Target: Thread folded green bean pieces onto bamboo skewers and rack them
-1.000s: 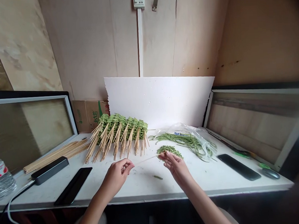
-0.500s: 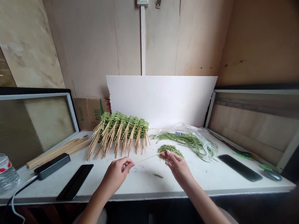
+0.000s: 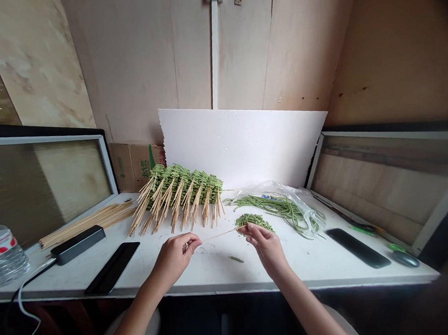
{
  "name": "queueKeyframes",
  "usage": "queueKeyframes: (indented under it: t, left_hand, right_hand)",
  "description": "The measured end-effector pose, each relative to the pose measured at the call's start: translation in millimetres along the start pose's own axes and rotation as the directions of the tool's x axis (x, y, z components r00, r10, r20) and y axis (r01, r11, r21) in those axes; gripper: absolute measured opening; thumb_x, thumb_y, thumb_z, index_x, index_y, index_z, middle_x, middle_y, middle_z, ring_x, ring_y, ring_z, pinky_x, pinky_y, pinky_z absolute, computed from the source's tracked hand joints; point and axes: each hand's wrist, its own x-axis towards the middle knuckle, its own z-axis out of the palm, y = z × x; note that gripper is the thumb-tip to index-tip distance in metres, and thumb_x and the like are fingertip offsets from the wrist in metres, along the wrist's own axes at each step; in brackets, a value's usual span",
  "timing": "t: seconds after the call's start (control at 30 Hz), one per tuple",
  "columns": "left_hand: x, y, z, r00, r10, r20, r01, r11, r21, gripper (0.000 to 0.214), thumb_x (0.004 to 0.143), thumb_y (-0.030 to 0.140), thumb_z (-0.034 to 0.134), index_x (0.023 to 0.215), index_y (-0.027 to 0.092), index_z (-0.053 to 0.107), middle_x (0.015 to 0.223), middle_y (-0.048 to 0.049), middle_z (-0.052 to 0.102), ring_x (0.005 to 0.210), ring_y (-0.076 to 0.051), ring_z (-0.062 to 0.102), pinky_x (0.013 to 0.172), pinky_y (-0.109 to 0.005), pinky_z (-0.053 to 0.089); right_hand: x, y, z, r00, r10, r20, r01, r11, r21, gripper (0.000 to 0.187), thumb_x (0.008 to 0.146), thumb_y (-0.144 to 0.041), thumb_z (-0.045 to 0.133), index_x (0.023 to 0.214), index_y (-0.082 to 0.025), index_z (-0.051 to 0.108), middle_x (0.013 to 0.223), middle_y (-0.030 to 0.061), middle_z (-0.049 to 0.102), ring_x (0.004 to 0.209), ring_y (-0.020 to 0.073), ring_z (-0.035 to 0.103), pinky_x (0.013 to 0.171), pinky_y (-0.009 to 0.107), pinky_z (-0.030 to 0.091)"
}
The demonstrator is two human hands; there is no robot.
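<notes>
A thin wooden skewer [image 3: 221, 234] runs between my two hands above the table. My left hand [image 3: 178, 253] pinches its left end with thumb and fingers. At the other end, my right hand [image 3: 263, 245] is closed on it; whether a bean piece is also in those fingers I cannot tell. Just behind my right hand lies a heap of cut green bean pieces [image 3: 254, 219]. One loose bean piece [image 3: 236, 259] rests on the table between the hands. Further back at left, skewers loaded with bean pieces [image 3: 185, 182] are stacked in bundles, bare ends facing me.
Long whole beans [image 3: 283, 208] lie partly in a clear plastic bag [image 3: 306, 210]. Bare skewers [image 3: 91, 223], a black box [image 3: 79, 244], a phone [image 3: 113, 268] and a water bottle [image 3: 4, 257] are at left. Another dark phone-like slab [image 3: 358, 248] lies right. A white board [image 3: 241, 143] stands behind.
Both hands keep nearly the same pose, with the skewer still between them. The camera view has shifted slightly, so the table sits a little higher in the picture.
</notes>
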Motion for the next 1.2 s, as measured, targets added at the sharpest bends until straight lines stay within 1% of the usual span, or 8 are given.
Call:
queueKeyframes:
  t: [0.4, 0.7, 0.87, 0.97, 1.03, 1.07, 1.13, 1.2]
  left_hand:
    - [-4.6, 3.2, 15.1, 0.998, 0.031, -0.057, -0.03, 0.999, 0.022, 0.029, 0.1, 0.039, 0.051, 0.086, 0.023, 0.07, 0.069, -0.0011, 0.067, 0.062, -0.017, 0.057, 0.062, -0.026, 0.04]
    - [-8.6, 11.6, 34.8, 0.998, 0.031, -0.051, -0.032, 0.999, -0.029, 0.03, 0.102, 0.038, 0.049, 0.086, 0.023, 0.069, 0.069, -0.0013, 0.065, 0.061, -0.017, 0.058, 0.062, -0.024, 0.042]
    - [-8.6, 12.8, 36.4, 0.999, 0.016, -0.034, -0.017, 0.999, -0.035, 0.028, 0.102, 0.037, 0.05, 0.086, 0.023, 0.068, 0.069, -0.001, 0.065, 0.063, -0.017, 0.057, 0.063, -0.025, 0.042]
    - [-7.1, 8.6, 36.6, 0.999, -0.025, -0.047, 0.023, 0.999, -0.044, 0.027, 0.102, 0.038, 0.05, 0.087, 0.022, 0.067, 0.069, -0.0006, 0.065, 0.061, -0.017, 0.058, 0.062, -0.025, 0.042]
    - [-5.7, 3.6, 36.9, 0.997, -0.05, -0.06, 0.047, 0.997, -0.054, 0.026, 0.101, 0.039, 0.05, 0.089, 0.023, 0.067, 0.071, -0.0012, 0.067, 0.063, -0.018, 0.06, 0.062, -0.025, 0.043]
    - [-5.1, 0.9, 37.0, 0.996, -0.06, -0.065, 0.056, 0.997, -0.057, 0.026, 0.101, 0.038, 0.051, 0.09, 0.023, 0.068, 0.072, -0.0015, 0.068, 0.064, -0.018, 0.062, 0.062, -0.025, 0.043]
    - [-4.1, -4.2, 37.5, 0.995, -0.076, -0.067, 0.072, 0.996, -0.06, 0.025, 0.1, 0.038, 0.052, 0.09, 0.023, 0.068, 0.073, -0.0021, 0.069, 0.066, -0.019, 0.063, 0.063, -0.025, 0.044]
    - [-3.6, -7.6, 37.8, 0.994, -0.084, -0.065, 0.08, 0.995, -0.063, 0.025, 0.1, 0.038, 0.052, 0.09, 0.022, 0.068, 0.073, -0.0022, 0.069, 0.067, -0.019, 0.064, 0.064, -0.026, 0.045]
  right_hand:
    - [-16.0, -2.5, 13.9, 0.989, -0.138, -0.058, 0.13, 0.983, -0.13, 0.035, 0.084, -0.054, 0.077, 0.096, -0.021, 0.083, 0.102, 0.0107, 0.08, 0.105, 0.0321, 0.071, 0.083, 0.043, 0.06]
    - [-23.7, 15.5, 25.5, 0.994, -0.059, 0.089, 0.071, 0.987, -0.146, 0.037, 0.085, -0.057, 0.075, 0.092, -0.022, 0.083, 0.102, 0.0111, 0.08, 0.104, 0.0308, 0.072, 0.082, 0.04, 0.061]
    - [-20.3, 10.4, 24.1, 0.985, -0.015, 0.171, 0.049, 0.979, -0.195, 0.041, 0.084, -0.06, 0.074, 0.091, -0.021, 0.083, 0.1, 0.0121, 0.08, 0.103, 0.0308, 0.072, 0.081, 0.039, 0.06]
    - [-15.2, 5.8, 17.7, 0.968, -0.003, 0.249, 0.069, 0.965, -0.253, 0.042, 0.088, -0.061, 0.068, 0.097, -0.023, 0.083, 0.105, 0.0113, 0.08, 0.107, 0.0314, 0.07, 0.079, 0.038, 0.06]
    - [-10.9, 5.5, 8.8, 0.954, -0.038, 0.298, 0.164, 0.897, -0.411, 0.039, 0.09, -0.059, 0.066, 0.1, -0.025, 0.083, 0.108, 0.0104, 0.079, 0.105, 0.0317, 0.069, 0.077, 0.039, 0.057]
    - [-8.8, 6.8, 3.6, 0.944, -0.067, 0.324, 0.235, 0.825, -0.514, 0.036, 0.09, -0.056, 0.068, 0.099, -0.025, 0.083, 0.106, 0.0101, 0.079, 0.103, 0.0319, 0.068, 0.077, 0.039, 0.056]
    - [-5.9, 12.0, -6.2, 0.916, -0.115, 0.384, 0.367, 0.626, -0.688, 0.025, 0.086, -0.048, 0.074, 0.092, -0.026, 0.084, 0.096, 0.0098, 0.079, 0.097, 0.0322, 0.065, 0.081, 0.041, 0.052]
    - [-4.8, 19.1, -12.4, 0.892, -0.117, 0.437, 0.439, 0.455, -0.775, 0.014, 0.083, -0.037, 0.077, 0.084, -0.025, 0.084, 0.087, 0.0097, 0.078, 0.092, 0.0319, 0.063, 0.082, 0.041, 0.049]
